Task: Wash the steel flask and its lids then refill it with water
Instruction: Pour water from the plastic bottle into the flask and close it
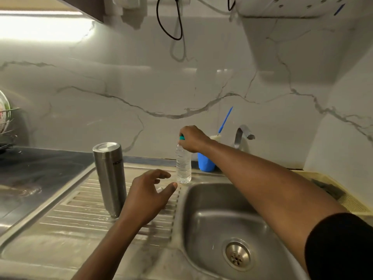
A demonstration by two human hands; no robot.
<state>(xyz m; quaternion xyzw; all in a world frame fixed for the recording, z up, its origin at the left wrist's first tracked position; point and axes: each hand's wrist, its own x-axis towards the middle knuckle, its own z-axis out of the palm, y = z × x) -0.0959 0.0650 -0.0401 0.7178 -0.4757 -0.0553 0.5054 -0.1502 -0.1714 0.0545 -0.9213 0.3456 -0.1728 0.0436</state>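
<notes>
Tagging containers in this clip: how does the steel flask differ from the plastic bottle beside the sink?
The steel flask is opaque metal with a steel lid; the plastic bottle is clear with a teal cap. The flask stands untouched, while the right hand grips the bottle's cap. The flask looks wider than the bottle. Both stand upright, capped, on the steel sink top.
</notes>
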